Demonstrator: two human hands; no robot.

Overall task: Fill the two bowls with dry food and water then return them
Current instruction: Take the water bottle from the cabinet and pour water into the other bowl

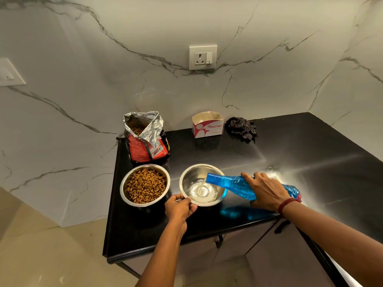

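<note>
Two steel bowls stand side by side on the black counter [269, 154]. The left bowl [125, 183] is full of brown dry food. The right bowl [194, 172] holds a little water, and a thin stream runs into it from a blue plastic bottle [230, 183] tipped over its rim. My right hand [266, 192] grips the bottle around its middle. My left hand [179, 208] pinches the near rim of the water bowl. The open red food bag [146, 139] stands behind the food bowl.
A small white and red cardboard box [208, 125] and a dark crumpled cloth [242, 127] sit at the back of the counter by the marble wall. A wall socket [203, 58] is above them. Cabinet doors with dark handles [280, 226] lie below the counter edge.
</note>
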